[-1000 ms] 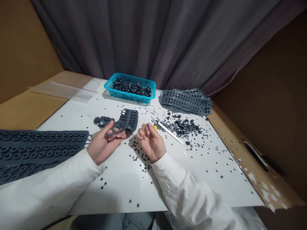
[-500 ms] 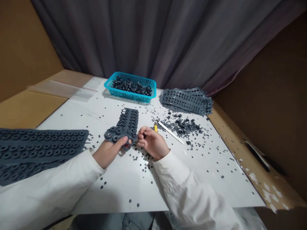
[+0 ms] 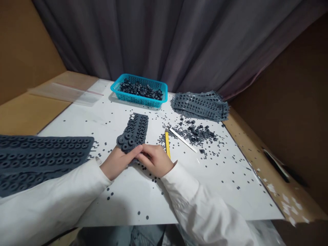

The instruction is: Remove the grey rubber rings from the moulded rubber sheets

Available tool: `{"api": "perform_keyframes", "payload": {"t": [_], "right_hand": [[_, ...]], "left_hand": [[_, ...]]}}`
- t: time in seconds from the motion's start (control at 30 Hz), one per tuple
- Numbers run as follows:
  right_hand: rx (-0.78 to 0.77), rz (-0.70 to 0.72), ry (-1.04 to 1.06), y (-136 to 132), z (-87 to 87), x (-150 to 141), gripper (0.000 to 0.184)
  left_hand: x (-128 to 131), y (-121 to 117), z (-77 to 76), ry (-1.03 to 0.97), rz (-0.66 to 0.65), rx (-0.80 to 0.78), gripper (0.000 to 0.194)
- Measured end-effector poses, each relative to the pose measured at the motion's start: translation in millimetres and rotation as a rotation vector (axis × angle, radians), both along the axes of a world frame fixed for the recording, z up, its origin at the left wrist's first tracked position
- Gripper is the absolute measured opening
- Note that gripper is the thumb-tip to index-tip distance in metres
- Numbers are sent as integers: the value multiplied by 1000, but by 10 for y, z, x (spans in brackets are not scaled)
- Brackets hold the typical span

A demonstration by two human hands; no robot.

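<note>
A dark grey moulded rubber sheet (image 3: 138,124) with rows of raised rings is bent over in my left hand (image 3: 116,163), thumb on top near its close end. My right hand (image 3: 157,160) meets the left thumb there, its fingers closed at the sheet's near edge; the fingertips and what lies between them are partly hidden. Right of that hand lies a yellow strip-like tool (image 3: 167,143), beside a thin white stick (image 3: 183,140). Small dark discs are scattered on the white table top (image 3: 128,208) around both hands.
A blue basket (image 3: 139,101) of small dark pieces stands at the back. Stacked perforated sheets (image 3: 201,106) lie back right, with a pile of dark bits (image 3: 201,133) before them. More ringed sheets (image 3: 46,152) lie left. A clear plastic bag (image 3: 69,93) and a black pen-like object (image 3: 275,165) flank the table.
My right hand has moved left from beside the sheet and closed at its near edge, against my left thumb. More of the yellow tool now shows. The sheet's held end has turned slightly.
</note>
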State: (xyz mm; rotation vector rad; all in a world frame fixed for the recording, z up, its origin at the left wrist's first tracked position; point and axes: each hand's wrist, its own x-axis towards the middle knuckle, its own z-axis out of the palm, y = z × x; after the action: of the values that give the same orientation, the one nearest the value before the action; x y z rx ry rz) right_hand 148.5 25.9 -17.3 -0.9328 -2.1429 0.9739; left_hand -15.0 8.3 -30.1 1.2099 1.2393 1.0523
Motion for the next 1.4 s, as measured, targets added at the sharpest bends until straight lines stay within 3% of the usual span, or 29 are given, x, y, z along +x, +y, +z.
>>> {"api": "perform_keyframes", "payload": {"t": [0.07, 0.17, 0.3, 0.37, 0.47, 0.6, 0.77, 0.93, 1.1, 1.27, 1.4], "right_hand": [[-104, -11, 132, 3, -32, -35, 26], [-384, -53, 463, -12, -76, -128, 31], [-745, -17, 867, -37, -82, -243, 36], [-813, -28, 980, -9, -50, -227, 37], [-788, -112, 1136, 87, 5, -123, 34], [-825, -52, 1114, 174, 25, -46, 29], [-967, -47, 1038, 146, 32, -34, 16], [-1032, 11, 1059, 131, 59, 21, 19], [-1143, 33, 1046, 132, 56, 28, 22], [-1198, -12, 1011, 130, 62, 34, 22], [-1183, -113, 987, 151, 53, 58, 23]], "left_hand": [[56, 28, 50, -83, 78, -84, 26], [134, 63, 132, -412, 159, -224, 34], [150, 102, 209, -749, 153, -326, 33], [103, 124, 254, -826, 156, -340, 36], [22, 149, 337, -886, 238, -298, 41], [13, 133, 361, -604, 282, -263, 39], [-9, 87, 177, -234, 256, -165, 33], [-92, 50, 17, -13, 247, -11, 34], [-100, -6, 40, 278, 276, 172, 27], [-90, -36, 120, 344, 169, 254, 19], [-76, -50, 87, 342, 104, 260, 26]]}}
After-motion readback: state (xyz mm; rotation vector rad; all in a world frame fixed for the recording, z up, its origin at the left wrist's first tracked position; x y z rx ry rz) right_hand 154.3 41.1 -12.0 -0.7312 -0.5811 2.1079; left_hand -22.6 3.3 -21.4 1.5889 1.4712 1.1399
